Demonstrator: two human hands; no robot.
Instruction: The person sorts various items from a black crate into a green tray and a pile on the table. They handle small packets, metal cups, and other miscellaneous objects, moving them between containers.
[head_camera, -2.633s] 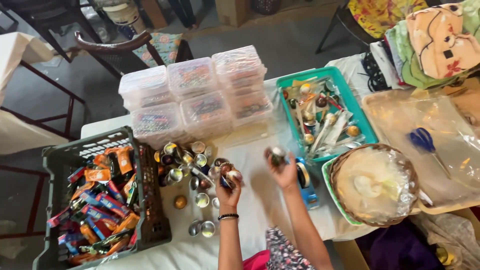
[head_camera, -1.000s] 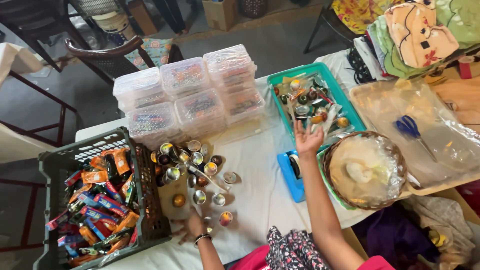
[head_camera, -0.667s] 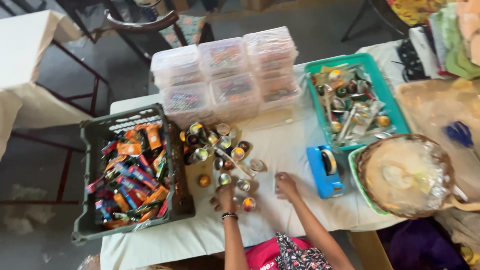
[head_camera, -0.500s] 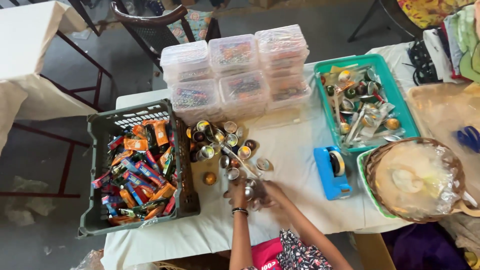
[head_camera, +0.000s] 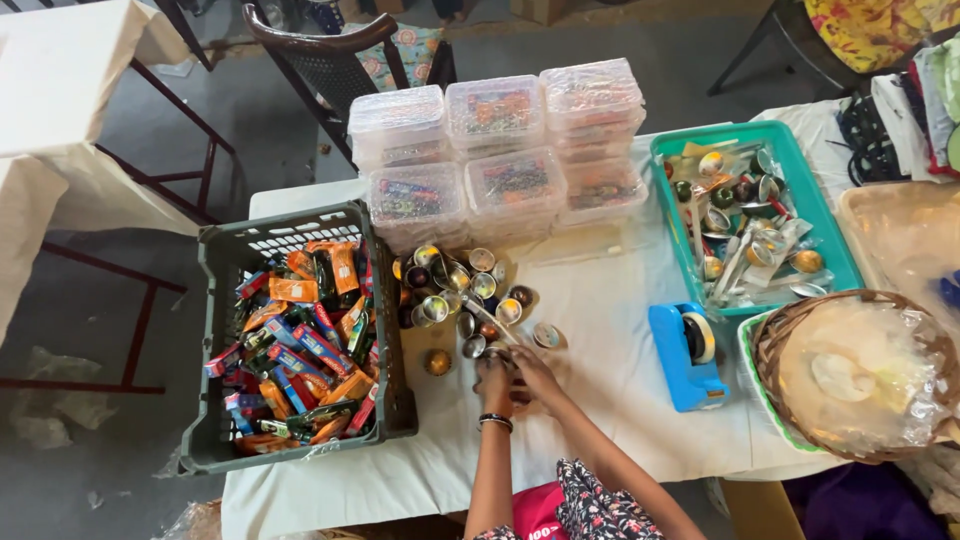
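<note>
My left hand, with a dark bracelet at the wrist, and my right hand meet on the white tablecloth at the near edge of a cluster of small metal bowls. The left fingers curl around one small metal bowl. My right fingertips reach in beside it; what they grip is hidden. A long metal spoon lies across the cluster. One gold bowl sits apart to the left, another bowl to the right.
A grey crate full of colourful packets stands at the left. Stacked clear plastic boxes stand behind the bowls. A teal tray of bowls and spoons, a blue tape dispenser and a wrapped wicker basket lie to the right.
My right hand came back from the teal tray to the bowls in front of me. Both hands have drawn together at the cluster's near edge. The view shifted right.
</note>
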